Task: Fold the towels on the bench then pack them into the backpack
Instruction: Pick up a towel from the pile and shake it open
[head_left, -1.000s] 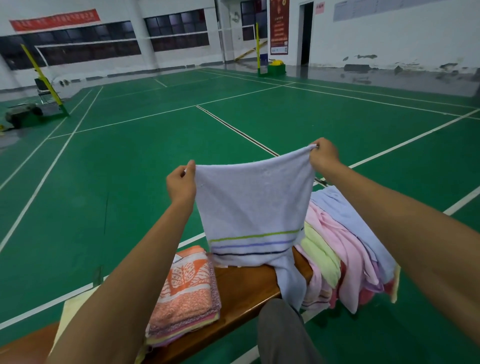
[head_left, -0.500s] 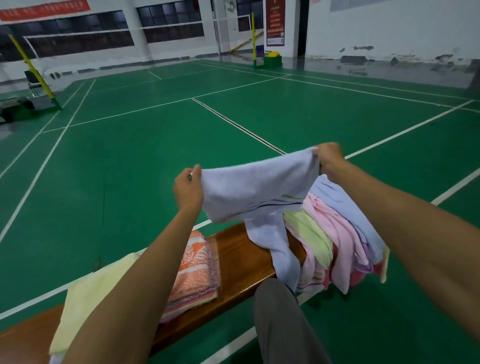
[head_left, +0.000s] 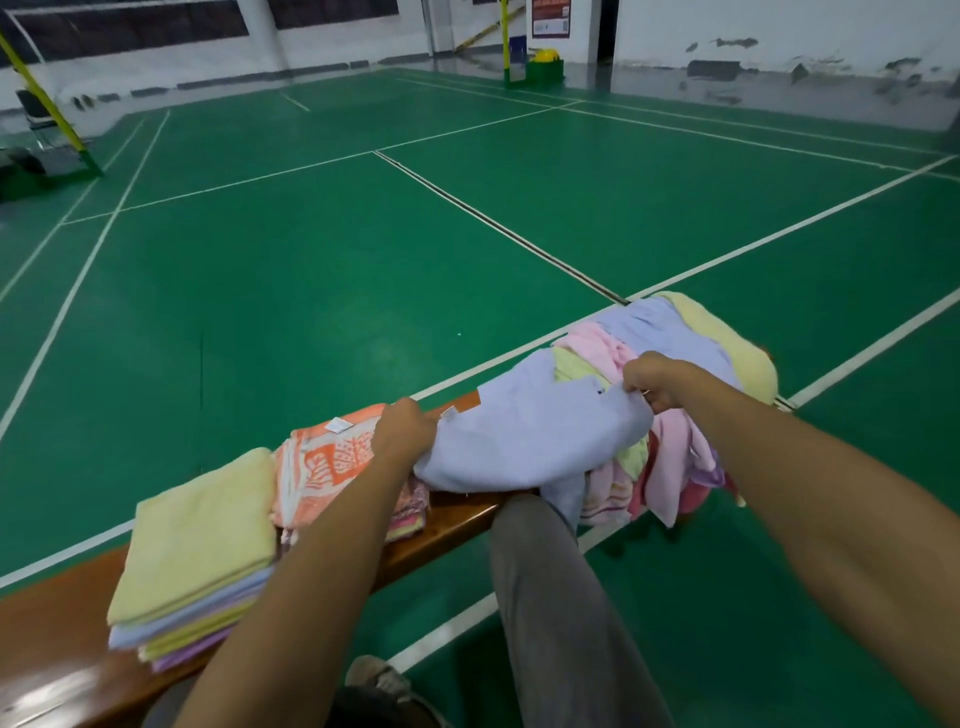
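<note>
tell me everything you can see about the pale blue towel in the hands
The pale blue towel looks like soft terry cloth, doubled over and rumpled. It lies low across the wooden bench, one end hanging over the front edge. The left hand grips its left end, the right hand pinches its right end. It overlaps the unfolded towel pile.

Pale lavender towel: soft, matt terry cloth. Bench: glossy varnished wood. Court floor: smooth green surface with a faint sheen.

Two bare forearms, no sleeves in view, bare left hand and right hand without rings or watch, grey trouser leg, a worn shoe.
</note>
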